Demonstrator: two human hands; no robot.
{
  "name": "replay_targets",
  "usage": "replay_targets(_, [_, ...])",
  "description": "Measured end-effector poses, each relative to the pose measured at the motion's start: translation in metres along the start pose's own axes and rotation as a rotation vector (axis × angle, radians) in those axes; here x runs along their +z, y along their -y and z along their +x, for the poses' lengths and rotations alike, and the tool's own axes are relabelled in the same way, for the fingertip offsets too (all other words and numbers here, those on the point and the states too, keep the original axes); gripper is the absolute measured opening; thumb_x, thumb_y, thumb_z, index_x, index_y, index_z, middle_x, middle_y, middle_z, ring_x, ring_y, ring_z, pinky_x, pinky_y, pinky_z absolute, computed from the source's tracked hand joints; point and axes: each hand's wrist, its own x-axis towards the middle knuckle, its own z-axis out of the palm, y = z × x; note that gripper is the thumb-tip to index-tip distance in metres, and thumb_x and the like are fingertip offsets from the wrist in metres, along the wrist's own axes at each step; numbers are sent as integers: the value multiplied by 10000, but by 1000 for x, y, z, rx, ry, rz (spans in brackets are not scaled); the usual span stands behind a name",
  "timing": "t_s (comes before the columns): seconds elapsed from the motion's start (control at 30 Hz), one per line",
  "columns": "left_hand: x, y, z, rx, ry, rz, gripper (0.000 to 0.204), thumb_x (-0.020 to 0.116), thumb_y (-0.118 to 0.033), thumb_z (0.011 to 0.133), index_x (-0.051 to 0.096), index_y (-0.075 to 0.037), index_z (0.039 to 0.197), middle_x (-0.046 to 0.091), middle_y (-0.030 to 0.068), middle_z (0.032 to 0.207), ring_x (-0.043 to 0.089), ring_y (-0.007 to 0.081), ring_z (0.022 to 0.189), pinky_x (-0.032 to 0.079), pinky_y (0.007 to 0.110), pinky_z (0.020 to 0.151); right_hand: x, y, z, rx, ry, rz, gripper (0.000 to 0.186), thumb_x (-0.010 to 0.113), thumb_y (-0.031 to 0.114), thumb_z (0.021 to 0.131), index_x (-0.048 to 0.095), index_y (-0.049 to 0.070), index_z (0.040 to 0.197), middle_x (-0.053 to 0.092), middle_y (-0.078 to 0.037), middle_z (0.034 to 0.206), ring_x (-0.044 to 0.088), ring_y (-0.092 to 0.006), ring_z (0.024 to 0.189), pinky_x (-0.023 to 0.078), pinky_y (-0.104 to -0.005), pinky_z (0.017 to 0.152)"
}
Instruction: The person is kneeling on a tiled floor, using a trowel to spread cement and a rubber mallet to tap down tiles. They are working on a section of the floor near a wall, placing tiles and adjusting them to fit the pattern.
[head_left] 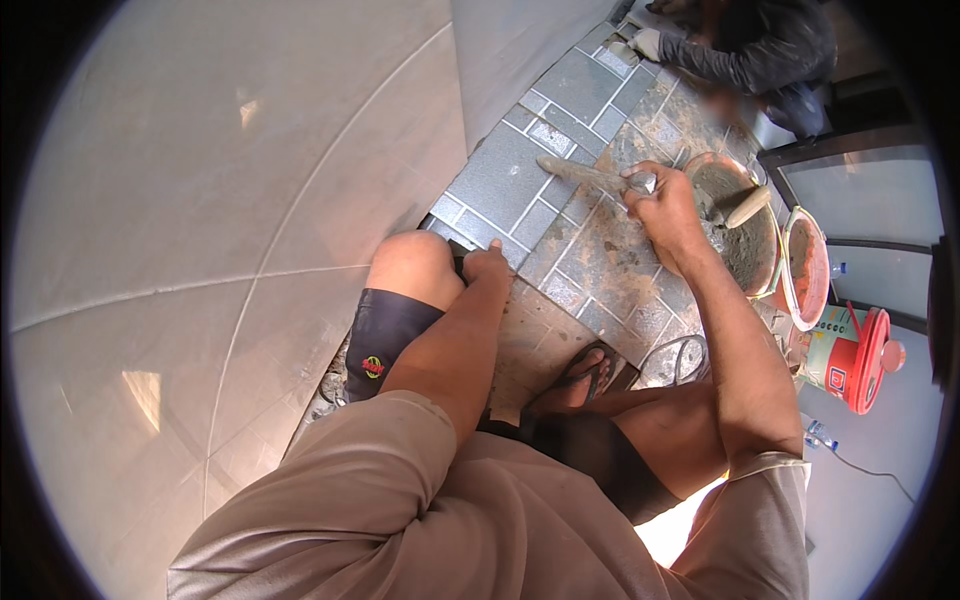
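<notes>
My right hand (668, 212) is closed round the metal head of a hammer (585, 174). The hammer's pale wooden handle points left, over the laid floor tiles. My left hand (485, 263) grips the near edge of a grey patterned floor tile (497, 187), beside my bent knee. One digit rests on the tile top; the other fingers are mostly hidden. To the right of my right hand, a bucket of wet grey mortar (735, 225) holds a trowel, its wooden handle (749, 207) sticking up.
A smooth wall (240, 200) rises close on the left. Behind the mortar bucket stand another bucket (805, 268) and a red-and-green tub (850, 355). A plastic bottle (820, 434) lies near a cable. At the far end a co-worker's gloved hand (646, 44) reaches over the tiles.
</notes>
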Motion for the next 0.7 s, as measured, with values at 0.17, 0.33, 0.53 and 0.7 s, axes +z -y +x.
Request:
replay_targets(0.17, [-4,-19,-18,-46,-7,-57,356,751,-248,1020,725,101,1086,773,233,1009,784,314,752,669,403,575,10,3,0,-220,-214,-16,387,735,77,798,772,-24,1170,663,-201,655,668,-278,605,544,-418,691])
replay_targets(0.33, [-12,-20,-26,-20,-27,11,384,739,-274,1025,730,104,1090,774,240,1016,786,327,768,666,410,589,11,2,2,-125,-44,7,344,730,64,839,748,-32,1169,684,-125,749,653,-180,664,534,-347,688])
replay_targets(0.53, [-9,-16,-25,4,-40,91,422,735,-312,1026,742,109,1045,780,233,1006,788,337,768,649,422,611,8,20,0,-114,-43,-72,320,713,43,851,739,-36,1160,737,-119,860,706,-136,755,554,-313,720])
replay_targets(0.7, [-7,-13,-14,-38,-53,108,464,739,-370,1019,739,94,1038,795,237,970,801,323,766,642,415,673,22,13,6,-208,-140,-87,322,717,41,845,733,-55,1152,763,-215,993,756,-284,905,575,-381,852])
